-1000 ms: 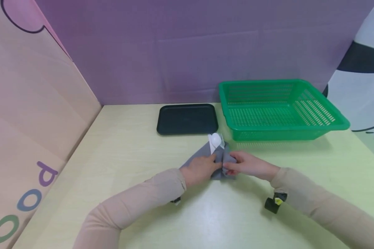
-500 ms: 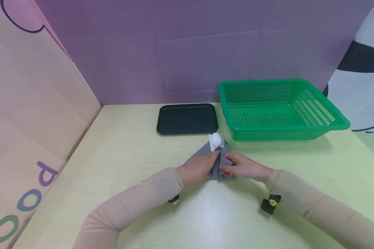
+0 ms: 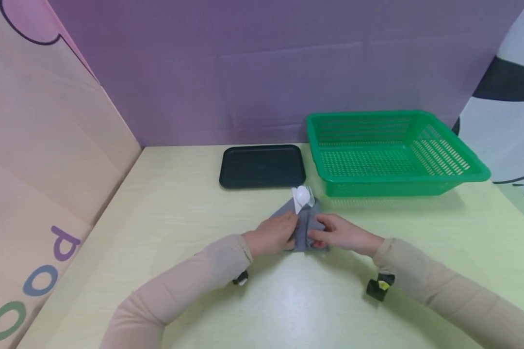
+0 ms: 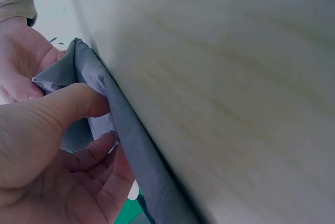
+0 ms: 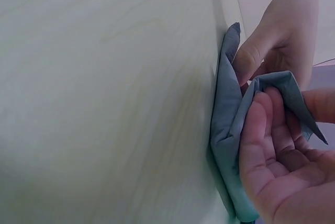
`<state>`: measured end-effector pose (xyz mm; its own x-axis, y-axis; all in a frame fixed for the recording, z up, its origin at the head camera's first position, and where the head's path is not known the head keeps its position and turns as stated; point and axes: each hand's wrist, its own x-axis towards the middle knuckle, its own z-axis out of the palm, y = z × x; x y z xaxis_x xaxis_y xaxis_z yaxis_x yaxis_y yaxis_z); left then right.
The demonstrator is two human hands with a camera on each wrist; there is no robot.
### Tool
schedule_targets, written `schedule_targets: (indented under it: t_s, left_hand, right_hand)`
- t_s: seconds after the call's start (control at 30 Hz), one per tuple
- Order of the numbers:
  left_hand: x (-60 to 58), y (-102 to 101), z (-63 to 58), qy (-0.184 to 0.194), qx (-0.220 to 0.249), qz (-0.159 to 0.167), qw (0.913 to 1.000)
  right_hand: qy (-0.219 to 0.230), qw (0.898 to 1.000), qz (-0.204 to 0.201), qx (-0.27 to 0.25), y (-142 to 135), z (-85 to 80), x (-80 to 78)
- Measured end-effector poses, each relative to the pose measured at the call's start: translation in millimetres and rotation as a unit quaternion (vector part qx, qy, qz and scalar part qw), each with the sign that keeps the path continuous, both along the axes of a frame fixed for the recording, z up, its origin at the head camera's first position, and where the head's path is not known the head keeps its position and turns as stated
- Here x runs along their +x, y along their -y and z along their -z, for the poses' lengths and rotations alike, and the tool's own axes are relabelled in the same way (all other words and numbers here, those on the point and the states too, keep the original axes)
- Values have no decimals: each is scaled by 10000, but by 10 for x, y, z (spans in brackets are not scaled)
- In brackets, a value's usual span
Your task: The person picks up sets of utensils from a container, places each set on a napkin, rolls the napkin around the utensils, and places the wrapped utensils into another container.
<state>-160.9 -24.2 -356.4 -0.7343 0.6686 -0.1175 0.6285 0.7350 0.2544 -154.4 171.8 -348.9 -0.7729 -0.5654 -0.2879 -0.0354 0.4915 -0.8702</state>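
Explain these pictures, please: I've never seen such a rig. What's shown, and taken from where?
No machine here: a person works with two bare hands. The wide picture comes from a head-worn camera looking down; the close-ups come from one camera on each wrist. On the pale wood-grain table stand a black rectangular tray and a green slatted plastic basket. Nearer lies a folded grey cloth, with a round white spoon and other white cutlery poking from its far end. The right hand pinches a flap of the cloth. The left hand touches it too; whether it grips is unclear.
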Motion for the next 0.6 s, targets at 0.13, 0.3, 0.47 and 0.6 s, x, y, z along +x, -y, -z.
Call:
schedule_targets:
  t_s: [0.13,0.3,0.47,0.6]
  left_hand:
    - [-1,-8,-2,-14,-51,-26,10000]
    - [10,-13,-12,-47,-124,-19,9999]
    - [7,-12,-30,50,-141,-41,9999]
    - [-4,-2,-33,148,-106,-44,9998]
  right_hand:
    - [-63,10000,75,17,16,10,2]
    - [-330,9993,92,116,36,35,5]
    - [-501,9987,36,93,74,25,26]
    - [-539,9985,-33,91,104,17,39]
